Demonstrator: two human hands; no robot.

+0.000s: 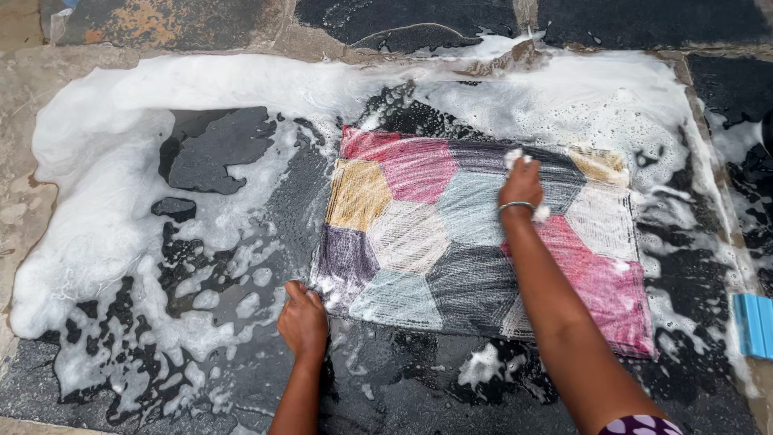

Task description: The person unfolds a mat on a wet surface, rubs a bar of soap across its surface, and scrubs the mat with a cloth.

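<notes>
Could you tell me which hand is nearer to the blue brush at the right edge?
Right. The right hand is mid-mat, well left of the blue brush; the left hand is at the mat's near-left corner, farther.

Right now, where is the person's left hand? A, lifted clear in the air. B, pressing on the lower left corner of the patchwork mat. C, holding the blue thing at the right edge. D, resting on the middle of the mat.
B: the left hand lies flat on the lower left corner of the soapy patchwork mat, while the right hand is up on the mat's middle with foam around its fingers.
</notes>
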